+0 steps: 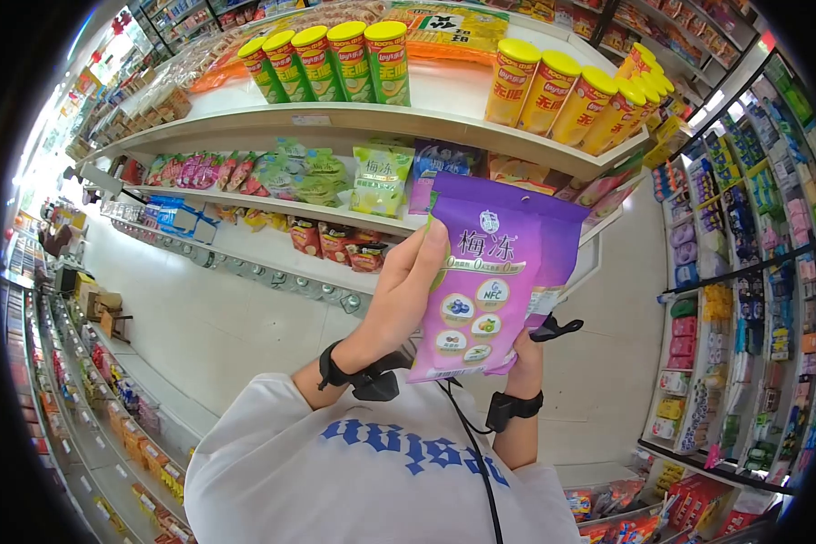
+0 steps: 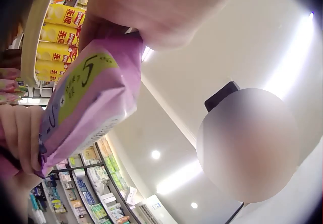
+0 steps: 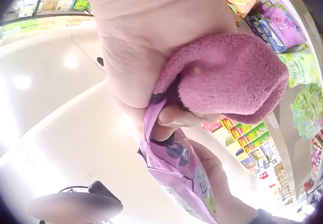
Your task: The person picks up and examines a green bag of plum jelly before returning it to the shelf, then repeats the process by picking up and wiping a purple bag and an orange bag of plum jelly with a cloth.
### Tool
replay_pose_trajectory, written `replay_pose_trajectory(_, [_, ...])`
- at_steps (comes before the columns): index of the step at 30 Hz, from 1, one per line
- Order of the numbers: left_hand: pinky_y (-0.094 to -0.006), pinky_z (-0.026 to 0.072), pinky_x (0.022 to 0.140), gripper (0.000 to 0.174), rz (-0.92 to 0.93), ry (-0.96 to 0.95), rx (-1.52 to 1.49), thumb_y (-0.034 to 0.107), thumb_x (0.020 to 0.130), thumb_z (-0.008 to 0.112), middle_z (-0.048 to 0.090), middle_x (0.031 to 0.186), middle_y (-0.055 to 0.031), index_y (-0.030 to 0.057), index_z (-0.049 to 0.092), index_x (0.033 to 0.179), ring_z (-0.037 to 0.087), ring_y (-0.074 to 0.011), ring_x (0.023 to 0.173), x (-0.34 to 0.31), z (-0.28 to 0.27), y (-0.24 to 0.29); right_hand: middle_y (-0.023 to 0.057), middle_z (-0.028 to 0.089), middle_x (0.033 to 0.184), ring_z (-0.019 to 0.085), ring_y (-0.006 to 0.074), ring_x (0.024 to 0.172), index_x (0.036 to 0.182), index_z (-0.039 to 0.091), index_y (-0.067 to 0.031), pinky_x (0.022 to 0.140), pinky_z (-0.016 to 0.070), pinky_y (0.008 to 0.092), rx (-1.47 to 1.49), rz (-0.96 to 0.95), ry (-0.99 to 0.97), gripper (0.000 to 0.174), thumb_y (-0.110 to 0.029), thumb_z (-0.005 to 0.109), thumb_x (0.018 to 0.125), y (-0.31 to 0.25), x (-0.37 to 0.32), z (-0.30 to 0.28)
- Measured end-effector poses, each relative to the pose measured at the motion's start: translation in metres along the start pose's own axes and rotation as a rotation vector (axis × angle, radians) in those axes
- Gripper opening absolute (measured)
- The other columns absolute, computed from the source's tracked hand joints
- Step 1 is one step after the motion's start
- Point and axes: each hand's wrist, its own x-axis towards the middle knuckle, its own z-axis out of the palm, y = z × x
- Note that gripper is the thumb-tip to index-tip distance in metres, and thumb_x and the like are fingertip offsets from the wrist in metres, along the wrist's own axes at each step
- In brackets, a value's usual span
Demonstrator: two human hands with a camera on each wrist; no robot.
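A purple snack bag (image 1: 490,299), with Chinese lettering and round fruit pictures, is held up in front of the chest. My left hand (image 1: 397,290) grips its left edge. At the lower right, my right hand (image 1: 526,358) is partly behind the bag; the left wrist view shows its fingers (image 2: 20,133) curled around the lower end of the purple bag (image 2: 96,90). A darker purple section shows behind the printed face on the right. In the right wrist view a fuzzy pink cloth (image 3: 232,78) sits against the right hand (image 3: 151,42), hidden in the head view.
A white shelf (image 1: 462,127) curves ahead, carrying green chip cans (image 1: 340,68) and yellow chip cans (image 1: 553,91). Below them are rows of snack bags, including a pale green bag (image 1: 378,181). Packed racks (image 1: 725,299) stand to the right, with more shelving (image 1: 91,390) to the left.
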Motion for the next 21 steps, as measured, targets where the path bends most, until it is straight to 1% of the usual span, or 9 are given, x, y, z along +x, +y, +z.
replay_pose_trajectory(1, [-0.0206,0.0347,0.069,0.04,0.008,0.0,0.013,0.038,0.11,0.041,0.044,0.082,0.0076,0.002,0.055,0.099,0.037,-0.0023,0.077,0.0,0.002,0.0,0.0107,0.06,0.133,0.062,0.0236,0.118,0.141,0.048,-0.0011,0.098,0.0513,0.0402,0.022,0.022,-0.018,0.065,-0.041,0.068,0.094,0.001,0.0,-0.002])
replay_pose_trajectory(4, [-0.0208,0.035,0.071,0.04,0.023,-0.002,0.045,0.038,0.11,0.04,0.044,0.083,0.0069,0.0035,0.052,0.093,0.037,-0.0029,0.079,-0.001,0.009,0.002,0.0118,0.061,0.132,0.063,0.0236,0.115,0.14,0.049,-0.0005,0.095,0.0545,0.0394,0.064,-0.025,-0.053,0.062,-0.041,0.065,0.096,0.006,0.002,-0.001])
replay_pose_trajectory(7, [-0.0214,0.0352,0.072,0.039,0.018,-0.006,0.04,0.037,0.11,0.04,0.044,0.084,0.0065,0.0034,0.052,0.093,0.037,-0.0035,0.08,-0.002,0.014,0.006,0.0122,0.061,0.132,0.064,0.0234,0.115,0.139,0.05,-0.0003,0.094,0.0548,0.0392,0.118,0.085,-0.04,0.06,-0.039,0.065,0.096,0.007,-0.004,-0.007])
replay_pose_trajectory(10, [-0.0214,0.0382,0.076,0.04,0.004,-0.037,0.05,0.037,0.11,0.039,0.051,0.089,0.0055,0.0018,0.055,0.1,0.042,-0.0036,0.084,-0.002,0.009,0.005,0.0097,0.061,0.132,0.062,0.0209,0.116,0.138,0.051,0.0006,0.097,0.0503,0.0365,0.212,0.112,-0.082,0.062,-0.037,0.071,0.093,0.011,-0.002,-0.013])
replay_pose_trajectory(13, [-0.0223,0.0407,0.083,0.042,0.019,-0.05,0.014,0.037,0.11,0.038,0.057,0.097,0.0034,0.0003,0.058,0.11,0.046,-0.004,0.09,-0.002,0.01,0.014,0.0093,0.062,0.132,0.062,0.0206,0.116,0.138,0.052,-0.0001,0.098,0.0501,0.0365,0.216,0.061,-0.128,0.062,-0.037,0.072,0.092,0.015,0.002,-0.007])
replay_pose_trajectory(16, [-0.0231,0.0414,0.09,0.044,-0.004,-0.037,-0.005,0.037,0.11,0.037,0.061,0.106,0.0008,-0.0009,0.058,0.119,0.049,-0.0049,0.097,0.0,-0.009,0.015,0.0087,0.062,0.129,0.062,0.0199,0.114,0.138,0.052,-0.0015,0.096,0.0506,0.0359,0.102,0.001,-0.093,0.062,-0.037,0.073,0.091,0.014,0.01,0.016])
replay_pose_trajectory(19, [-0.0235,0.0413,0.092,0.046,-0.028,-0.038,-0.03,0.037,0.111,0.036,0.061,0.109,-0.0005,-0.0017,0.058,0.121,0.05,-0.0052,0.099,0.002,-0.038,0.016,0.008,0.063,0.127,0.062,0.019,0.113,0.138,0.052,-0.0028,0.094,0.0512,0.0351,0.051,-0.069,-0.092,0.063,-0.036,0.075,0.09,0.033,0.02,0.031])
replay_pose_trajectory(21, [-0.0238,0.042,0.093,0.045,-0.021,-0.029,-0.053,0.036,0.11,0.037,0.062,0.112,-0.0011,-0.0016,0.058,0.122,0.051,-0.0055,0.101,0.001,-0.055,0.023,0.0071,0.064,0.125,0.063,0.0185,0.111,0.136,0.053,-0.0028,0.091,0.0526,0.0348,0.016,-0.067,-0.095,0.061,-0.035,0.076,0.09,0.043,0.023,0.043])
